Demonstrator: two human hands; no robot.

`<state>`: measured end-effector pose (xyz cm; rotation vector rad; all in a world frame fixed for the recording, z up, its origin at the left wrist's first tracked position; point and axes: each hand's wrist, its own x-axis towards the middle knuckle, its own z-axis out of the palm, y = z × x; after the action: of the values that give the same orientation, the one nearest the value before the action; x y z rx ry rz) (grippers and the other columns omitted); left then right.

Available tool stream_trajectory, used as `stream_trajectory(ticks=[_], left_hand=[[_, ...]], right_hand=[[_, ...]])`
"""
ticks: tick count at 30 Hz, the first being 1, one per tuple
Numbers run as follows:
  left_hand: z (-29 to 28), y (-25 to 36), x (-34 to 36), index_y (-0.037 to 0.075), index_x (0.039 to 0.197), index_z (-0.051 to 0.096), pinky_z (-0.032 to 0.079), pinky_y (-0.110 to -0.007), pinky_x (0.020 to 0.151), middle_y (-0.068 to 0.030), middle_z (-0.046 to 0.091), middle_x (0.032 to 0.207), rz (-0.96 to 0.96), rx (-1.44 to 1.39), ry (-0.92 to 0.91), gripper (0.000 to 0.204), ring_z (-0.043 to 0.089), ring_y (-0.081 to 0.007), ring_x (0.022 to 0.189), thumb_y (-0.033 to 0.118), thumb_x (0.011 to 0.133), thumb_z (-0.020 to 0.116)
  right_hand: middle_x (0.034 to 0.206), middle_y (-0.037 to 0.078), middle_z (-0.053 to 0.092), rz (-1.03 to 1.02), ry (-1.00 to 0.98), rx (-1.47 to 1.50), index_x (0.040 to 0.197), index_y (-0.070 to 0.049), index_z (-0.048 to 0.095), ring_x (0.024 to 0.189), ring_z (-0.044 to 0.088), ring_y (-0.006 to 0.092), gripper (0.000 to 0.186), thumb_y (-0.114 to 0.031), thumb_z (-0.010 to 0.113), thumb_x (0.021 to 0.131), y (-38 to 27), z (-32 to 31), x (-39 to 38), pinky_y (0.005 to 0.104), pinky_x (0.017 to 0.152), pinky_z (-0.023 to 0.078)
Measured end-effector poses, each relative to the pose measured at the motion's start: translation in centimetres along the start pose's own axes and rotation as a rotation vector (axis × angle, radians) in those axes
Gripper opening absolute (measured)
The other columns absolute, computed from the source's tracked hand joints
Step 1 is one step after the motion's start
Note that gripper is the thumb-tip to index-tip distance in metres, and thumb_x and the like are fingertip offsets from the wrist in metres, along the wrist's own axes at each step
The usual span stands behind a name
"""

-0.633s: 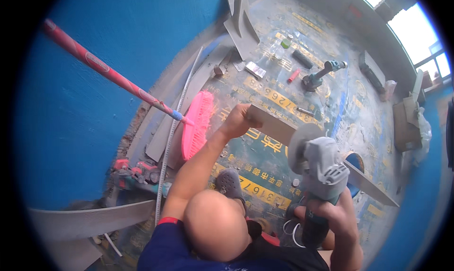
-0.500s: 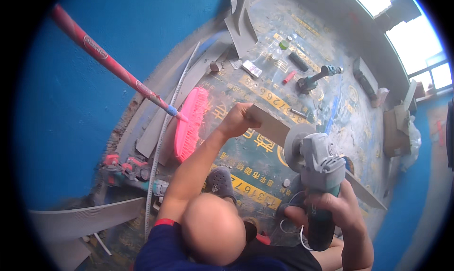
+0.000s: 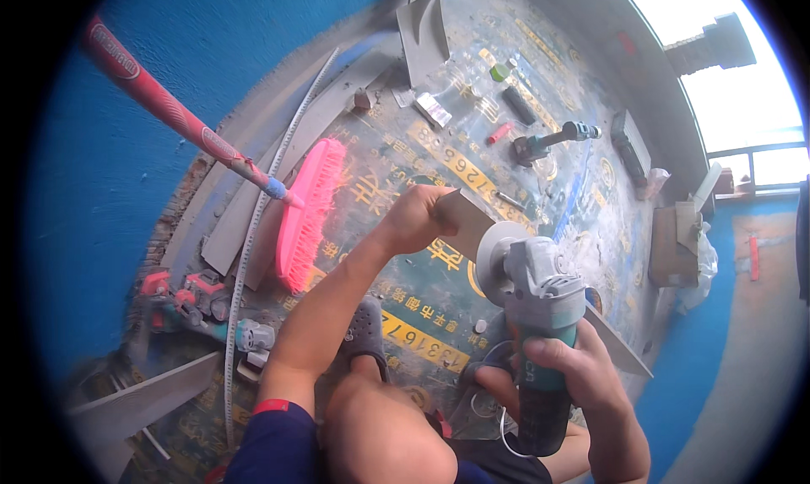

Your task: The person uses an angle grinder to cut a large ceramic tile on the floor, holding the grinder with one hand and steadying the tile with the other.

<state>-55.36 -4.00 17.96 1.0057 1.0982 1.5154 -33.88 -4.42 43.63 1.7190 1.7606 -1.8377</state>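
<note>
Left fingers | we clamped a grey strip by its left end | right fingers | we gripped an angle grinder

The grinder hides the strip — its middle.

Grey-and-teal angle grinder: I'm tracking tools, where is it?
In the head view, the grinder is right of centre, in the right hand, its pale round disc beside the flat grey board.
</note>
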Motion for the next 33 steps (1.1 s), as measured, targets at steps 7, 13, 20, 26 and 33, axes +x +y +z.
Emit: stream_trajectory(ticks=[7,13,20,26,33], left_hand=[[0.1,1.4,-0.2,0.0,0.095,0.07,0.053,-0.029,0.073,-0.0007,0.07,0.086,0.026,0.041,-0.004,0.017,0.063,-0.007,0.081,-0.006,0.08,0.07],[0.3,1.8,-0.3,0.001,0.091,0.069,0.052,-0.028,0.072,-0.0002,0.069,0.084,0.008,-0.003,0.011,0.014,0.061,-0.0062,0.081,-0.005,0.079,0.072],[0.3,1.9,-0.3,0.002,0.088,0.067,0.049,-0.028,0.071,0.0005,0.066,0.079,0.048,0.087,0.014,0.014,0.058,-0.006,0.079,-0.007,0.078,0.073],[0.1,1.4,-0.6,0.002,0.086,0.066,0.048,-0.029,0.07,0.0006,0.065,0.079,0.054,0.096,0.029,0.016,0.057,-0.0059,0.077,-0.006,0.076,0.075],[0.4,2.0,-0.5,0.002,0.086,0.066,0.048,-0.028,0.07,0.0007,0.065,0.078,0.037,0.086,0.033,0.017,0.057,-0.0063,0.077,-0.008,0.075,0.074]], right_hand=[[0.099,0.011,0.068,0.021,0.021,0.001,0.123,0.004,0.06,0.089,0.067,0.0195,0.057,-0.031,0.074,0.08,0.7,-0.7,0.0,0.0345,0.081,0.053],[0.104,0.01,0.067,-0.035,-0.01,-0.007,0.124,0.004,0.06,0.096,0.066,0.0189,0.057,-0.031,0.074,0.081,1.7,-1.2,0.8,0.0338,0.087,0.051],[0.107,0.009,0.066,-0.016,-0.014,-0.012,0.125,0.005,0.059,0.1,0.065,0.0181,0.056,-0.028,0.073,0.081,0.9,-1.3,0.7,0.0354,0.092,0.051],[0.108,0.009,0.066,-0.031,-0.026,0.036,0.125,0.004,0.059,0.101,0.064,0.0178,0.055,-0.025,0.074,0.081,2.0,-0.8,1.2,0.0341,0.092,0.05],[0.107,0.008,0.065,-0.011,-0.022,0.024,0.124,0.004,0.059,0.101,0.063,0.0157,0.054,-0.022,0.074,0.079,1.8,-1.2,0.8,0.0332,0.093,0.05]])
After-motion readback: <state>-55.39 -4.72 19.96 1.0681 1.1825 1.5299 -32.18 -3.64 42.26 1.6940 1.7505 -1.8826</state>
